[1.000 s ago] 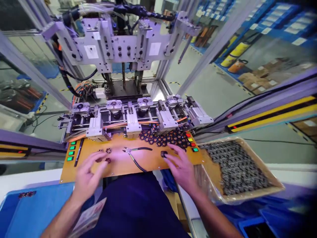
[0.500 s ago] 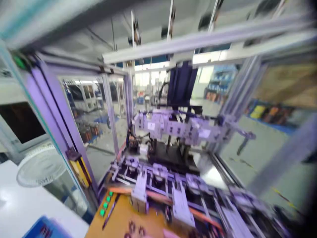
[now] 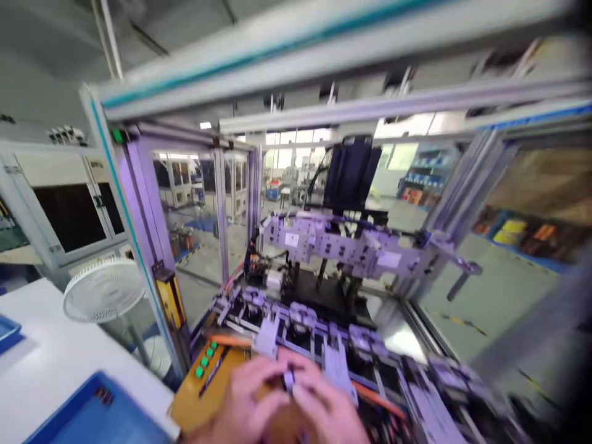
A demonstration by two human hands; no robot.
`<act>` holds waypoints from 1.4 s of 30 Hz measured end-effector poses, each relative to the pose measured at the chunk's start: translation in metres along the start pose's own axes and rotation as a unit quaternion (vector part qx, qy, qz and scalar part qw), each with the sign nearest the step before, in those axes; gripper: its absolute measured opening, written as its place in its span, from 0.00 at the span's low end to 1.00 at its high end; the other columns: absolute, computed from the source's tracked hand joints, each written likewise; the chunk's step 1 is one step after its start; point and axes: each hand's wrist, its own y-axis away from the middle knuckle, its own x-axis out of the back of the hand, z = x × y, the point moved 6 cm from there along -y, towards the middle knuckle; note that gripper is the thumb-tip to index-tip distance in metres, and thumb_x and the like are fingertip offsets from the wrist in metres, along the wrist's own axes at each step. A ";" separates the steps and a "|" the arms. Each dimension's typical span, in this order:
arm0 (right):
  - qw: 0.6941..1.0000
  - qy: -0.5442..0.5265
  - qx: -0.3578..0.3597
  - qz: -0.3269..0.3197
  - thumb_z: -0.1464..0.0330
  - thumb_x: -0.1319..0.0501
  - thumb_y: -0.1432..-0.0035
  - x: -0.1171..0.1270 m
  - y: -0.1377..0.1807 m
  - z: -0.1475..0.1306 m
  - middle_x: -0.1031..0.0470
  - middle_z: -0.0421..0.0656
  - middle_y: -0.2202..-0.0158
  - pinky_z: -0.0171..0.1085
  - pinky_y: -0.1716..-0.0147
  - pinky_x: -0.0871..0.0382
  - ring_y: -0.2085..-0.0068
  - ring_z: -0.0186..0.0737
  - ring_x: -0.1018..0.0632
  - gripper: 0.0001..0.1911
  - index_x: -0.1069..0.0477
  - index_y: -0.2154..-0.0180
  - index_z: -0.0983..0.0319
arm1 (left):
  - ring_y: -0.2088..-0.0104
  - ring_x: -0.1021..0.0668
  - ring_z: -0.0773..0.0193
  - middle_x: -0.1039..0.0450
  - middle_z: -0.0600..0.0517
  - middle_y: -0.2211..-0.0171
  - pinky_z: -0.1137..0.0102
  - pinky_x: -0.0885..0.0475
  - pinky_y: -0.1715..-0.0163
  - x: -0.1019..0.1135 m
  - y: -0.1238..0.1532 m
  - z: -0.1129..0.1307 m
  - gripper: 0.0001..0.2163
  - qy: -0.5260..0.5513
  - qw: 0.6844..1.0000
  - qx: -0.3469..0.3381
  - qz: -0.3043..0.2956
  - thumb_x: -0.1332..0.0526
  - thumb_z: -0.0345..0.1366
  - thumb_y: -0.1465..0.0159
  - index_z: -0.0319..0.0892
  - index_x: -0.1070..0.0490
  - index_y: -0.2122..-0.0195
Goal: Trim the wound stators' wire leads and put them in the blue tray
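My left hand (image 3: 247, 394) and my right hand (image 3: 326, 401) meet at the lower middle, just above an orange-brown work plate (image 3: 197, 404). Between their fingertips they pinch a small dark part with a shiny pale face (image 3: 288, 380). Motion blur hides its exact kind. Behind the fingers runs a row of metal fixtures (image 3: 303, 314) on the machine bed. Green buttons (image 3: 205, 362) and a dark pen-like stick (image 3: 213, 372) lie left of my left hand. The plate below the hands is mostly covered by them.
A blue tray (image 3: 92, 404) with a few small dark parts (image 3: 103, 395) sits on the white table (image 3: 34, 308) at left. A white fan (image 3: 104, 290) stands behind it. Aluminium posts (image 3: 152, 234) and an overhead beam (image 3: 277, 55) frame the machine.
Both hands have come up into view, together on the small part. The camera view has shifted, showing more of the left table and tray. Small ring-like parts seen on the plate earlier are now hidden.
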 end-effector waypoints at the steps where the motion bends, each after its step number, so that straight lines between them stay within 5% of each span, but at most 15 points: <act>1: 0.999 -0.018 -0.026 -0.031 0.60 0.39 0.40 -0.006 -0.001 -0.002 0.24 0.47 0.48 0.51 0.44 0.30 0.46 0.51 0.24 0.11 0.19 0.66 0.55 | 0.57 0.19 0.57 0.20 0.48 0.56 0.60 0.21 0.56 0.003 0.004 0.005 0.14 0.002 1.000 -0.002 0.008 0.39 0.41 0.35 0.51 0.27 0.48; 7: 0.987 -0.127 -0.020 -0.099 0.63 0.39 0.37 -0.017 -0.019 -0.020 0.25 0.46 0.49 0.43 0.45 0.31 0.46 0.43 0.25 0.09 0.20 0.62 0.56 | 0.62 0.19 0.63 0.20 0.47 0.60 0.68 0.22 0.60 0.023 -0.005 0.018 0.14 -0.015 0.998 -0.042 0.053 0.35 0.35 0.38 0.42 0.26 0.51; 12: 0.992 -0.034 -0.010 -0.123 0.64 0.41 0.36 -0.023 -0.017 -0.017 0.25 0.48 0.49 0.41 0.50 0.27 0.49 0.42 0.23 0.10 0.22 0.63 0.59 | 0.64 0.20 0.65 0.20 0.48 0.61 0.70 0.23 0.62 0.026 0.008 0.010 0.17 0.005 0.996 -0.052 0.068 0.33 0.31 0.40 0.42 0.28 0.49; 15: 0.982 0.117 0.034 -0.141 0.65 0.43 0.35 -0.010 -0.032 0.000 0.23 0.48 0.53 0.40 0.55 0.25 0.54 0.42 0.21 0.11 0.22 0.64 0.61 | 0.62 0.20 0.64 0.21 0.48 0.59 0.69 0.23 0.59 0.024 0.043 -0.028 0.20 -0.027 0.997 0.023 0.072 0.33 0.31 0.40 0.44 0.30 0.46; 19: 0.964 0.238 0.052 -0.105 0.67 0.40 0.40 0.036 -0.082 0.042 0.22 0.50 0.58 0.49 0.53 0.29 0.57 0.47 0.22 0.10 0.21 0.68 0.62 | 0.57 0.20 0.61 0.22 0.47 0.56 0.65 0.24 0.55 0.024 0.112 -0.100 0.17 -0.144 0.968 0.157 0.132 0.39 0.34 0.35 0.44 0.32 0.45; 25: 0.923 0.347 0.093 -0.136 0.71 0.42 0.43 0.071 -0.136 0.095 0.23 0.51 0.57 0.47 0.54 0.28 0.57 0.47 0.22 0.10 0.21 0.68 0.63 | 0.50 0.23 0.54 0.25 0.42 0.52 0.55 0.28 0.48 0.006 0.157 -0.159 0.17 -0.186 0.951 0.201 0.146 0.42 0.36 0.34 0.40 0.35 0.44; 42: 0.827 0.513 0.074 -0.215 0.72 0.46 0.40 0.060 -0.137 0.115 0.23 0.51 0.57 0.42 0.58 0.30 0.59 0.47 0.25 0.14 0.21 0.66 0.66 | 0.49 0.25 0.53 0.27 0.41 0.50 0.53 0.30 0.47 -0.003 0.159 -0.171 0.20 -0.201 0.951 0.216 0.087 0.41 0.35 0.35 0.41 0.37 0.42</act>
